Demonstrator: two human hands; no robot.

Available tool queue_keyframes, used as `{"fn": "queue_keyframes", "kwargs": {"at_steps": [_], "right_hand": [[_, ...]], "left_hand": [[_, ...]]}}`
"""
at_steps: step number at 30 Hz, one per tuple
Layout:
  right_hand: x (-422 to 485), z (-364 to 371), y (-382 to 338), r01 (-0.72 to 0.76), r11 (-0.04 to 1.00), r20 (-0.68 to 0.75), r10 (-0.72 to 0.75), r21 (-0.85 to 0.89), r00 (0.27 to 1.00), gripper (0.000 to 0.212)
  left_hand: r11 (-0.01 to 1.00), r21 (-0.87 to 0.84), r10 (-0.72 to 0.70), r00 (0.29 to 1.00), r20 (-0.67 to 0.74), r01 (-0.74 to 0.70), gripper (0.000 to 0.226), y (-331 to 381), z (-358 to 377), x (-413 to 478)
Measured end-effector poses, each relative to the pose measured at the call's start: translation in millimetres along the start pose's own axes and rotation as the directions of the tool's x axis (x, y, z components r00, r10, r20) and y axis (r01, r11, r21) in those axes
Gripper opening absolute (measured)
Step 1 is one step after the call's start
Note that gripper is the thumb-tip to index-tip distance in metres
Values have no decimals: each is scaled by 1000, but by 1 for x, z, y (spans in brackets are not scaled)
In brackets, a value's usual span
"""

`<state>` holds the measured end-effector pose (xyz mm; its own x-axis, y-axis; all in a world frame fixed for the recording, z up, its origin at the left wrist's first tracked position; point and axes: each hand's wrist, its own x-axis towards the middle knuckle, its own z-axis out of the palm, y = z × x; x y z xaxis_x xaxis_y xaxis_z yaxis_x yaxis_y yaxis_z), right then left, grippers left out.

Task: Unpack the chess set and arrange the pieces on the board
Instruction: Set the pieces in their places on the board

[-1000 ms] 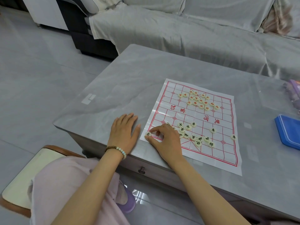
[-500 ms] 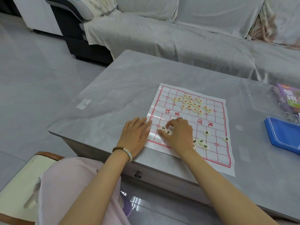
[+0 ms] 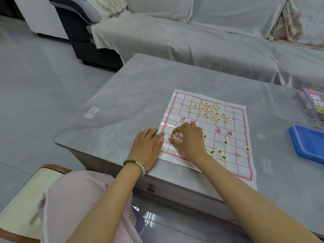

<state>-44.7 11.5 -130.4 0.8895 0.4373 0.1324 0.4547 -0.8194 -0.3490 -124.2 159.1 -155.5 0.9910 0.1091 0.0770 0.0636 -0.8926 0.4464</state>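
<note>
A big grey sofa (image 3: 210, 41) with a cloth over it fills the far side of the room. In front of it stands a grey counter (image 3: 131, 88) with a shiny top.

The board (image 3: 235, 130) is a thin white sheet with red lines. It lies flat on the counter, close to the near edge. A flat blue box (image 3: 306, 142) sits on the counter to the right of the board, well apart from it. Behind the box lies a purple pack (image 3: 315, 102), cut off by the edge of the view.

The left hand (image 3: 147, 146) lies flat on the counter with its fingers straight. It holds nothing, and its fingertips touch the left edge of the board. A bracelet (image 3: 138, 163) of beads is round that wrist.

The right hand (image 3: 189, 139) rests on the near left part of the board with its fingers curled. Its thumb and first finger pinch one small round piece (image 3: 171, 136) with a black mark, right by the left edge.

The red pieces (image 3: 208, 111) sit in a loose bunch on the far half of the board. The black pieces (image 3: 225, 142) are spread out on the near half, to the right of the right hand. Some are close together and some are alone. One is at the right edge line.
</note>
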Motion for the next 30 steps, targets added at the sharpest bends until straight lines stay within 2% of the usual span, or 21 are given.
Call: {"fn": "queue_keyframes", "kwargs": {"at_steps": [2, 6, 11, 27, 30], "right_hand": [[0, -1, 3, 16, 999, 5, -16, 42, 1000, 25], [0, 1, 4, -40, 998, -32, 42, 46, 999, 39], [3, 2, 3, -44, 998, -30, 45, 55, 999, 26], [1, 5, 3, -104, 986, -54, 112, 127, 992, 28], [4, -8, 15, -131, 971, -107, 154, 198, 982, 26]], "left_hand": [[1000, -7, -5, 1000, -1, 5, 71, 0, 0, 0], [1000, 2, -14, 1000, 5, 14, 61, 0, 1, 1], [1000, 0, -18, 1000, 15, 18, 61, 0, 1, 2], [999, 30, -22, 1000, 14, 22, 61, 0, 2, 3], [999, 43, -8, 1000, 24, 7, 63, 1, 2, 2]]}}
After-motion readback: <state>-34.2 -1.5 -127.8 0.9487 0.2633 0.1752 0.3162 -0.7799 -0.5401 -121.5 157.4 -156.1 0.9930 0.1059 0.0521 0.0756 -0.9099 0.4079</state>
